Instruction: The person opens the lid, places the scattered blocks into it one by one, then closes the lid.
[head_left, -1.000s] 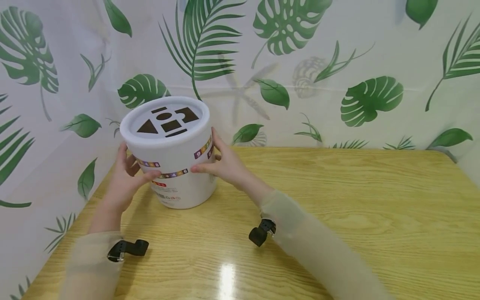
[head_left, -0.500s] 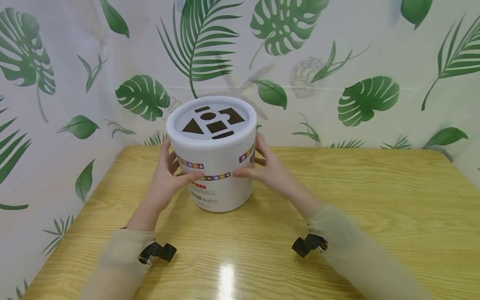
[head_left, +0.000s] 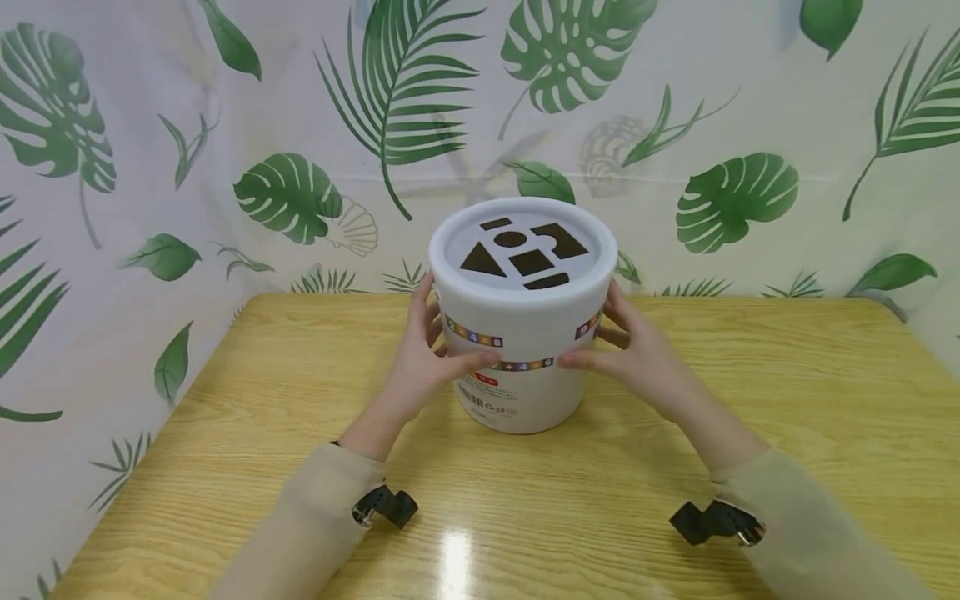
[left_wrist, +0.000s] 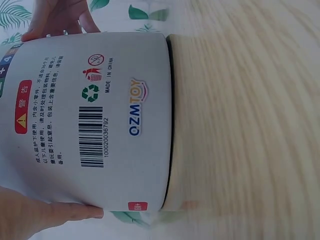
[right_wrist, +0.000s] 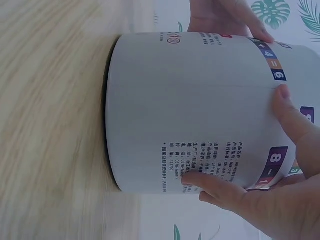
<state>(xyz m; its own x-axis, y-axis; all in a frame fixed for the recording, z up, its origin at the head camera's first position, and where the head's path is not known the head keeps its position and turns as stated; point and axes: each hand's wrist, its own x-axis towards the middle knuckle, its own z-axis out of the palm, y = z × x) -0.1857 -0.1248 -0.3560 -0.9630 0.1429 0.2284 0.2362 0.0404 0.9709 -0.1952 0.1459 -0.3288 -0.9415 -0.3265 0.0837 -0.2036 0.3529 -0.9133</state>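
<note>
A white round shape-sorter bucket stands on the table in the middle of the head view. Its white lid has dark cut-outs: a triangle, a circle, a square and other shapes. My left hand grips the bucket's left side, thumb across the front. On the right side my right hand holds it the same way, fingers curved toward the back. Coloured number strips run round the wall. In the left wrist view the bucket shows a barcode and a toy logo. Its base looks level with the tabletop.
The wood-grain table stretches to both sides of the bucket. A white cloth with green leaves hangs behind and to the left. Black straps with small cameras sit on both wrists.
Both hands have moved the bucket to the right across the table, from the left side to the middle, keeping their grip throughout.
</note>
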